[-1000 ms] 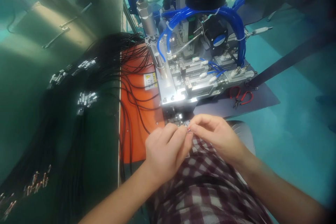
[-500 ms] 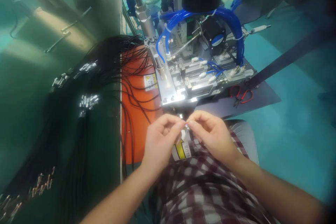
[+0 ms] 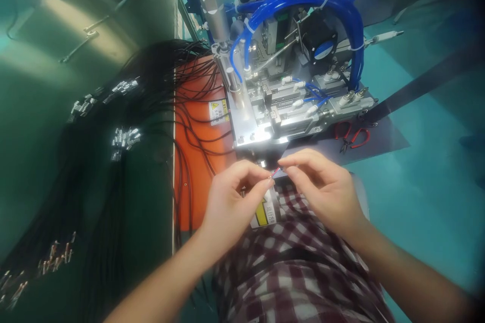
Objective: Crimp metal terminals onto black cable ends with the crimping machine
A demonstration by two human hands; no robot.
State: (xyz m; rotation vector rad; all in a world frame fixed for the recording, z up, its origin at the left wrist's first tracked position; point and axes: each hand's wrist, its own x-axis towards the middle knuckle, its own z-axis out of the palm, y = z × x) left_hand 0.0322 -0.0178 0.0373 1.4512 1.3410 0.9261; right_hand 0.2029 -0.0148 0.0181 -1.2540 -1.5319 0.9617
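Observation:
Small red and blue wires (image 3: 276,172) span the short gap between my two pinched hands, in front of the metal machine (image 3: 280,116). My left hand (image 3: 237,199) pinches their lower left end between thumb and forefinger; a tiny shiny bit shows at the fingertips. At the other end, the thumb and forefinger of my right hand (image 3: 326,189) are closed on the wires' upper right end. Below the fingers is a label with a yellow arrow (image 3: 261,212). The exact shape of the wire ends is too small to tell.
Black cables (image 3: 151,68) with shiny ends lie over the green surface (image 3: 151,212) at left and across an orange plate (image 3: 184,161). Red-handled pliers (image 3: 352,139) rest on a grey board right of the machine. Blue hoses (image 3: 303,0) arch above it.
My right hand has moved slightly right and up, away from my left, and the red and blue wires now show between them. The machine appears a little higher and farther right in view.

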